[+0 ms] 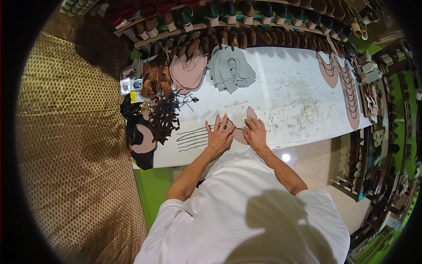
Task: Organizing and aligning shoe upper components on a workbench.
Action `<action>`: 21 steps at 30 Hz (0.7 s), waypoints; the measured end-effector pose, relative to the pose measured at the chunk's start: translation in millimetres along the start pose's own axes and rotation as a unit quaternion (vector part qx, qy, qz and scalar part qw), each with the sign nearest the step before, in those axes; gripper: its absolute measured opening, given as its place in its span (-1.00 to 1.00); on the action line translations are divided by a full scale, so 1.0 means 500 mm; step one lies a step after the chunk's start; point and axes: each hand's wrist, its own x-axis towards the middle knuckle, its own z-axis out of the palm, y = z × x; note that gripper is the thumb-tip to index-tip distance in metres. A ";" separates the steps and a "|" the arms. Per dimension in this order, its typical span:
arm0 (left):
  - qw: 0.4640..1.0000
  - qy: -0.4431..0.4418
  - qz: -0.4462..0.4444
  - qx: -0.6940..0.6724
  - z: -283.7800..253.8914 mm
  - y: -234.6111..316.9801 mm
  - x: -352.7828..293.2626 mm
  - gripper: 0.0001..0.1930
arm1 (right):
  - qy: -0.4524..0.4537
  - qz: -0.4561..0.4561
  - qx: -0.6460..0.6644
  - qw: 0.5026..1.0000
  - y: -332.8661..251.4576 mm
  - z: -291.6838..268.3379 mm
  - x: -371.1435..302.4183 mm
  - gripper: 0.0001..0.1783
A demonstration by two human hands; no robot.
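1. The left hand (220,137) lies palm down, its fingers spread apart, the inner ones meeting the edge of the pink piece (241,137).
2. The right hand (256,137) has its fingers bent down onto that piece; whether they pinch anything, I cannot tell.
3. The pink piece lies between and under the hands, near the worktop's (281,70) near edge. A pink tip (251,113) shows beyond the right hand; whether it belongs to the same piece is hidden.
4. The step in hand looks like placing or pressing a dark strip along the pink piece. The next move seems to call for light, even finger pressure and a steadying left hand, so the line does not slip.
5. Loose strips (191,143) lie side by side just left of the left hand.
6. Farther right are lined pink pieces (351,105); beyond the hands sits a grey stack (231,66).
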 end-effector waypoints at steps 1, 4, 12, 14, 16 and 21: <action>1.000 0.004 -0.002 -0.001 0.001 0.000 0.000 -0.55 | 0.000 -0.003 0.004 1.000 0.001 0.003 0.003 -0.85; 1.000 0.007 -0.004 -0.002 0.002 0.000 -0.001 -0.57 | -0.001 0.013 0.030 0.999 -0.005 0.000 0.002 -0.88; 0.998 0.044 0.030 0.026 -0.003 0.002 0.001 -0.57 | -0.018 0.112 0.106 0.988 -0.023 -0.015 0.008 -0.81; 0.998 0.041 0.036 0.027 -0.007 0.007 0.002 -0.56 | -0.006 0.130 0.090 0.987 -0.019 -0.012 0.012 -0.81; 0.998 0.049 0.038 0.027 -0.005 0.007 -0.001 -0.56 | -0.001 0.106 0.081 0.991 -0.013 -0.011 0.019 -0.82; 0.998 0.047 0.042 0.029 -0.010 0.015 0.006 -0.58 | -0.008 0.066 0.059 0.996 -0.004 -0.016 0.032 -0.82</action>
